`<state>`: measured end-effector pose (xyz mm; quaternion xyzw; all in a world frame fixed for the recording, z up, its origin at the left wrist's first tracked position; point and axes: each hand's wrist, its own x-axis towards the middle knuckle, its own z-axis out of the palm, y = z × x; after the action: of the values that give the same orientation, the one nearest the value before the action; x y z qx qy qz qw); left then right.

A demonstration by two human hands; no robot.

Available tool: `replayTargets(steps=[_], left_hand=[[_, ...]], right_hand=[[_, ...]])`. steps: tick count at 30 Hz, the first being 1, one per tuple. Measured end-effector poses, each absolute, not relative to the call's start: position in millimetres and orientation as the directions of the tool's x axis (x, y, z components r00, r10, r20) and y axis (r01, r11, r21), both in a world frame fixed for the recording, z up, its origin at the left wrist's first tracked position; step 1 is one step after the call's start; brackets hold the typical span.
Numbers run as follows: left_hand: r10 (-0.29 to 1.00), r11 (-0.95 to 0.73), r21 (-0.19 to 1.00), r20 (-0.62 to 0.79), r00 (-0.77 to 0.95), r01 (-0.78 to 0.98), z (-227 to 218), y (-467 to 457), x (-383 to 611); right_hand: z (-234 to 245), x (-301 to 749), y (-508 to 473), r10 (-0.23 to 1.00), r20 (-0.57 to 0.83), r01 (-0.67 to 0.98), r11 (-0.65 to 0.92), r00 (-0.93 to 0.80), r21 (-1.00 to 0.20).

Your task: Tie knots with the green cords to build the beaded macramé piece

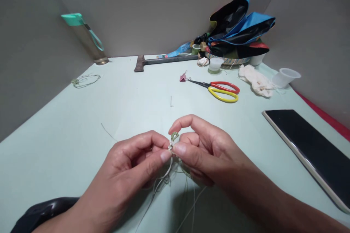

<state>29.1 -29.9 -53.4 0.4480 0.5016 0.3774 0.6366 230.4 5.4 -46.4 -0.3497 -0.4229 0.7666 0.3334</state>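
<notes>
Main risk: tangling. Loose cords (154, 190) hang under the knotted piece (174, 137), cross each other and bunch below the hands, so a careless pull could snag one or cinch the wrong strand. Second risk: the piece is tiny and only fingertips have it, so a slack pinch could let it twist or drop. Bent fingers hide part of the work; a strand could get missed there. A thin pin-like thing (171, 101) sits on the table (68, 160) just beyond the hands, might prick if a hand slid forward. Grip: left hand (128, 167) pinches narrow, thumb and finger closed on the white lower part of the piece. Right hand (213, 149) has its thumb pressed against the same part from the other side, index finger arched over the green loop on top; can't tell whether that fingertip touches. Piece is held between both hands, above the near middle of the table, loop up, cords down. Scissors (210, 85) lie farther back, apart from both hands.
</notes>
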Motion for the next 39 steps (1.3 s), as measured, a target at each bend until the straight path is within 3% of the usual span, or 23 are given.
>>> replayTargets(steps=[7,11,15,20,25,32,39], left_hand=[[0.91,0.357,0.93,-0.325,0.257,-0.091,-53,-28,30],[0.92,0.345,0.937,-0.326,0.217,-0.057,-53,-29,29],[0.924,0.376,0.914,-0.357,0.134,-0.155,-50,-28,34],[0.924,0.376,0.905,-0.348,0.16,-0.202,-50,-23,34],[0.922,0.367,0.922,-0.342,0.181,-0.123,-53,-21,29],[0.907,0.365,0.929,-0.342,0.245,-0.054,-55,-28,31],[0.871,0.477,0.839,-0.412,0.268,-0.26,-50,-28,38]], right_hand=[[-45,230,4,0.816,-0.264,-0.232,-0.429,-0.514,-0.873],[-33,226,-2,0.811,-0.35,-0.129,-0.454,-0.469,-0.881],[-23,222,-9,0.825,-0.393,-0.055,-0.451,-0.407,-0.891],[-39,225,-4,0.818,-0.358,-0.166,-0.47,-0.45,-0.867],[-56,226,5,0.79,-0.276,-0.212,-0.45,-0.547,-0.868],[-56,227,4,0.801,-0.226,-0.274,-0.432,-0.555,-0.859],[-58,229,4,0.828,-0.241,-0.294,-0.429,-0.506,-0.854]])
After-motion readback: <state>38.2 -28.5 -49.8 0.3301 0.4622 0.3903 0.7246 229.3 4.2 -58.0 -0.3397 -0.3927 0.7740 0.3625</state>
